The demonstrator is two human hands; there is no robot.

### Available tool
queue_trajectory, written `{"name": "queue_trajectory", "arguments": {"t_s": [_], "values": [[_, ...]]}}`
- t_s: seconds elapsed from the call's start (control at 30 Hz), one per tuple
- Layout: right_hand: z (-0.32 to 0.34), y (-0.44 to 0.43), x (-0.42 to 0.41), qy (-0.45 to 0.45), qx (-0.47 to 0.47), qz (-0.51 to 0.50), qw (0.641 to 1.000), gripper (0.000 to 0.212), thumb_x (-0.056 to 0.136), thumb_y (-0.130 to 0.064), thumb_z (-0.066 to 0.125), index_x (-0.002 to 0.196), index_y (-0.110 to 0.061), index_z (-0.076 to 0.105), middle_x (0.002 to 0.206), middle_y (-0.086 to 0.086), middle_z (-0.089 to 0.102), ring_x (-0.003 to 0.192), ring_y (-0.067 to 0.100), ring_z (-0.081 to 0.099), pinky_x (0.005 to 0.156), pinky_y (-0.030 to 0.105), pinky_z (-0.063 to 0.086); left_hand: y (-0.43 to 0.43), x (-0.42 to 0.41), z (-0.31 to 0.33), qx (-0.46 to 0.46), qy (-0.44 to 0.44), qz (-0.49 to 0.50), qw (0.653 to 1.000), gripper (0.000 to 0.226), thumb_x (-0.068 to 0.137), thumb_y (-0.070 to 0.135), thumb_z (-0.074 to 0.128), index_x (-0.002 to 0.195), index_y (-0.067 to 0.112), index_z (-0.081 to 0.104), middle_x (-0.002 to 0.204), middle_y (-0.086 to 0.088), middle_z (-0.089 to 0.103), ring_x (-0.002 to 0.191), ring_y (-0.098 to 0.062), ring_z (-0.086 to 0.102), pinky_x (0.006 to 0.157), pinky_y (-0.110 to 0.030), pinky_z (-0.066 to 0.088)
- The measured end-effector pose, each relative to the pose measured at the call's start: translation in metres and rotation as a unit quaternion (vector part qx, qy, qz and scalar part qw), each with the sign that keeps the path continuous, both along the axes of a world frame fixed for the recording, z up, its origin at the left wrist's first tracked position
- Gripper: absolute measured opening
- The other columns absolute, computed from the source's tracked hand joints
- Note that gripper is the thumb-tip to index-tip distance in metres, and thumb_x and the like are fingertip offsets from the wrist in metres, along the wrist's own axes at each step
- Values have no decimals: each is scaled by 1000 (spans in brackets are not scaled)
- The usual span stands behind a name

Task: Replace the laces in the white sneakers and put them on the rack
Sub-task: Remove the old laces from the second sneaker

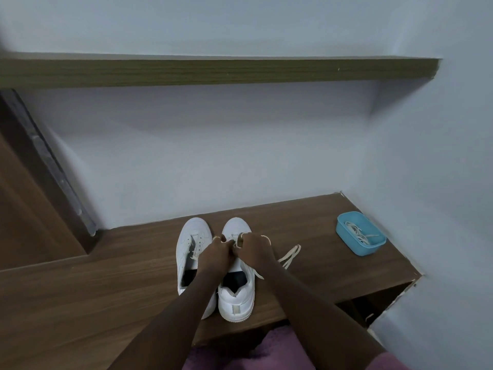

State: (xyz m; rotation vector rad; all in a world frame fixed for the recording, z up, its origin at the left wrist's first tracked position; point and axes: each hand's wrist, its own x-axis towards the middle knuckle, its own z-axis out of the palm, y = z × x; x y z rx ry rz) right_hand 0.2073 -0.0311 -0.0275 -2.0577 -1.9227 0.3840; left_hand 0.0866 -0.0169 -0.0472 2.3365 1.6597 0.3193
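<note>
Two white sneakers stand side by side on a brown wooden top, toes toward the wall: the left sneaker [190, 252] and the right sneaker [237, 297]. Both my hands work over the right sneaker's eyelets. My left hand [217, 251] pinches a cream lace near the tongue. My right hand [254, 248] grips the same lace [289, 253], whose loose end trails onto the wood to the right. The eyelets under my fingers are hidden.
A blue plastic tub [344, 231] holding other laces sits at the right end of the wooden top [106, 276]. A wooden shelf [213, 73] runs along the wall above. An open cubby [378, 303] lies below the top at right.
</note>
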Motion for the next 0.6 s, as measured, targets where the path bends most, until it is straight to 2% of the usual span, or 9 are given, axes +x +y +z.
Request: {"name": "queue_trajectory", "arguments": {"t_s": [0.13, 0.27, 0.37, 0.4, 0.47, 0.5, 0.6], "values": [[1, 2, -1, 9, -27, -12, 1000, 6, 81, -24, 55, 83, -18, 56, 95, 8, 68, 94, 28, 63, 70, 30, 40, 3, 6, 0, 6, 20, -19, 1000, 30, 96, 23, 43, 116, 20, 65, 114, -4, 53, 100, -22, 60, 78, -32, 47], [9, 6, 1, 45, -27, -28, 998, 14, 85, -10, 50, 93, -8, 62, 101, 13, 67, 97, 30, 61, 68, 27, 36, 7, 13, 2, 26, 53, -20, 998, 28, 94, 16, 41, 106, 7, 65, 107, -10, 59, 97, -28, 61, 75, -34, 46], [11, 7, 4, 43, -21, -48, 998, 19, 89, -10, 46, 92, -3, 64, 100, 15, 66, 97, 31, 61, 67, 27, 36, 8, 20, 6, 28, 51, 1, 998, 28, 96, 15, 39, 103, 4, 63, 107, -13, 61, 100, -31, 61, 77, -35, 45], [11, 7, 6, 45, -26, -55, 997, 19, 90, -9, 45, 83, -4, 61, 93, 14, 66, 94, 31, 61, 66, 26, 35, 9, 21, 6, 25, 38, 20, 999, 27, 96, 16, 39, 102, 3, 62, 106, -14, 62, 98, -31, 61, 75, -35, 44], [10, 7, 11, 60, -43, -70, 995, 28, 89, -8, 45, 62, -12, 42, 74, 8, 57, 84, 29, 56, 59, 23, 32, 10, 21, 6, 5, -29, 78, 996, 25, 94, 18, 44, 99, 0, 61, 101, -17, 64, 96, -33, 61, 72, -33, 42], [10, 7, 12, 67, -50, -77, 993, 33, 89, -7, 45, 58, -15, 35, 74, 8, 57, 84, 29, 56, 55, 24, 30, 10, 20, 5, -11, -78, 117, 990, 25, 93, 19, 47, 99, -2, 60, 101, -19, 63, 97, -34, 60, 72, -33, 40], [8, 11, 14, 82, -53, -91, 991, 35, 87, -7, 47, 57, -18, 34, 100, 14, 68, 90, 29, 62, 46, 21, 23, 17, 12, -2, -87, -223, 245, 940, 22, 92, 10, 47, 103, -6, 57, 108, -22, 62, 104, -37, 57, 79, -34, 40]]}}
